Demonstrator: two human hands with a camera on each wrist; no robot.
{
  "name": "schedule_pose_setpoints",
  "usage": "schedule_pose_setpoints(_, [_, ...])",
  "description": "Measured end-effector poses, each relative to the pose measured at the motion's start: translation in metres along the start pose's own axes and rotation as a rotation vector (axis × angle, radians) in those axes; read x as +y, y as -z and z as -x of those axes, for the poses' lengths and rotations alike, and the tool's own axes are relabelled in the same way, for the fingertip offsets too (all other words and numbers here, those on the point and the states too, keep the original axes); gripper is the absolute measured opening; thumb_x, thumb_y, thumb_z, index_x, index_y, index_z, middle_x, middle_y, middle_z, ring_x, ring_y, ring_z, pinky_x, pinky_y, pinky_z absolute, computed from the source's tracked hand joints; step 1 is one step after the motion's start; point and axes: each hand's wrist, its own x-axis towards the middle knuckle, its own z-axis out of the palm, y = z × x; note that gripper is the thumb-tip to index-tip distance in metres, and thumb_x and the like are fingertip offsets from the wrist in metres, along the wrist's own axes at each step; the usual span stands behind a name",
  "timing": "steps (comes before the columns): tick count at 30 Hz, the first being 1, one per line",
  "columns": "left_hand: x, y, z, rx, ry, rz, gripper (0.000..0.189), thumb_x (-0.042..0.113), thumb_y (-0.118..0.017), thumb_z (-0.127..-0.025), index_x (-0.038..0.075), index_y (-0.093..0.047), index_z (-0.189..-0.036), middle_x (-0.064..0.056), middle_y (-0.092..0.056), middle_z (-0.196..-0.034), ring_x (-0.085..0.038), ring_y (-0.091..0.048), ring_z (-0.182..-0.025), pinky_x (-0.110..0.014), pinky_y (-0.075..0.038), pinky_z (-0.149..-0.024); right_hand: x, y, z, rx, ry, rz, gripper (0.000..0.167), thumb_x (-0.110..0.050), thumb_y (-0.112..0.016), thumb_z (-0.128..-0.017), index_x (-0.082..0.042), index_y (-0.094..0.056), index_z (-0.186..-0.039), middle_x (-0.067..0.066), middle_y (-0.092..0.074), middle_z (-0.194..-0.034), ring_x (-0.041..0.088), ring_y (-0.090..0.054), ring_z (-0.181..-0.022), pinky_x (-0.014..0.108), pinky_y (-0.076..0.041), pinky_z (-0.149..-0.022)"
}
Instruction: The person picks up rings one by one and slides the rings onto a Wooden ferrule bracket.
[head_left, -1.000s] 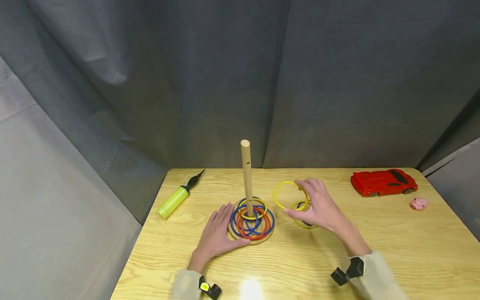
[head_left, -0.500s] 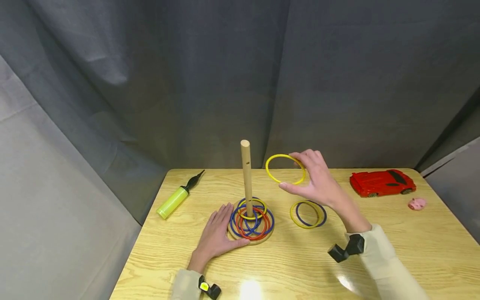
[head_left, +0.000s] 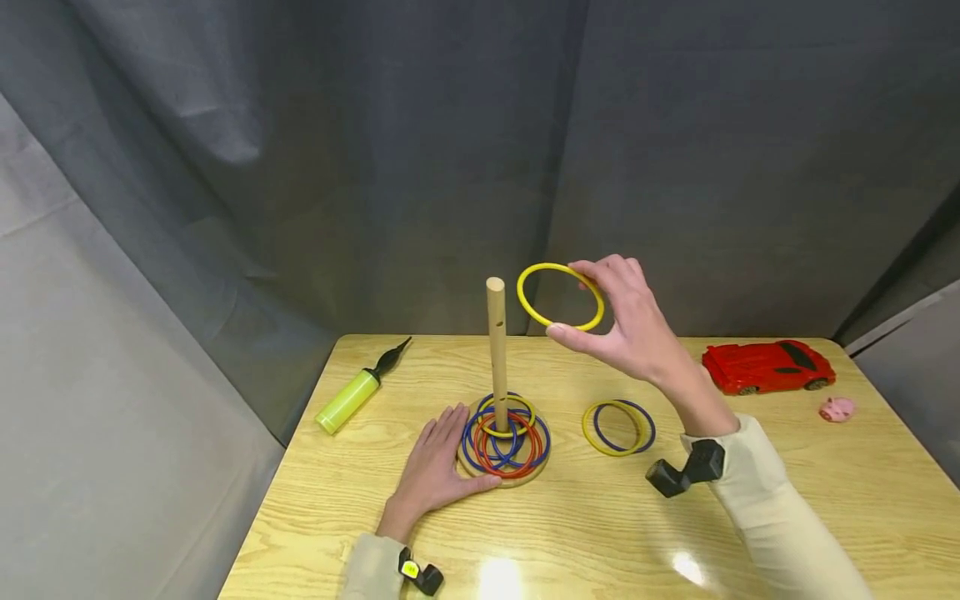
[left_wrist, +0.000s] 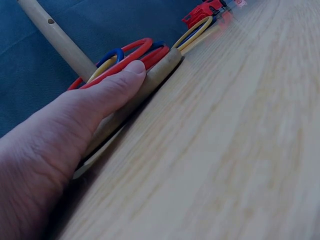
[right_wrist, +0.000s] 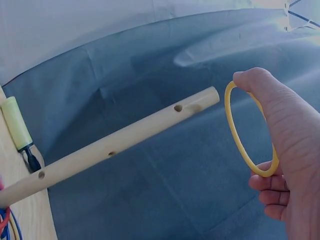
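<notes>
My right hand pinches a yellow ring at its right side between thumb and fingers. The ring is raised and tilted, just right of the top of an upright wooden peg and apart from it. In the right wrist view, the ring stands close to the peg's end. Around the peg's foot lie several blue, red and yellow rings. My left hand rests along the left and front rim of the round wooden base, fingers straight, thumb lying on its edge.
A loose yellow ring and a blue ring overlap on the table right of the base. A green and black hand pump lies at the left. A red toy car and a pink pig toy are at the far right.
My right hand has lifted the yellow ring upward and slightly left, from low above the table to about the peg top's height. The left hand and base keep their place.
</notes>
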Motion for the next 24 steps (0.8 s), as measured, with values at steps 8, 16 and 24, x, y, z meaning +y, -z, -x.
schedule_pose_setpoints(8, [-0.001,-0.002,-0.001,0.005,-0.004,-0.005,0.131,0.096,-0.053,-0.075,0.011,-0.021,-0.168,-0.006,-0.023,-0.173,-0.026,-0.017,-0.161,-0.048,-0.015,-0.131,-0.015,-0.003,-0.015,0.003,0.037,-0.027,0.071,-0.037,-0.09,-0.076,-0.008,-0.064,-0.136,0.002,-0.056,-0.107,0.023,-0.043,-0.11,0.044,-0.039,-0.089])
schedule_pose_setpoints(16, [0.002,-0.001,-0.001,0.013,-0.011,0.006,0.13,0.095,-0.056,-0.075,0.01,-0.022,-0.168,-0.007,-0.025,-0.173,-0.027,-0.019,-0.161,-0.049,-0.016,-0.13,-0.024,-0.016,-0.022,-0.052,0.064,-0.005,0.076,-0.047,-0.089,-0.075,-0.007,-0.062,-0.134,0.002,-0.054,-0.107,0.023,-0.042,-0.109,0.041,-0.041,-0.088])
schedule_pose_setpoints(24, [0.003,-0.001,0.0,0.004,-0.007,0.006,0.13,0.095,-0.055,-0.075,0.01,-0.022,-0.168,-0.007,-0.024,-0.173,-0.026,-0.018,-0.161,-0.048,-0.015,-0.131,-0.021,-0.032,-0.012,-0.107,0.048,0.012,0.077,-0.049,-0.09,-0.075,-0.006,-0.062,-0.133,0.001,-0.051,-0.103,0.023,-0.042,-0.105,0.039,-0.04,-0.084])
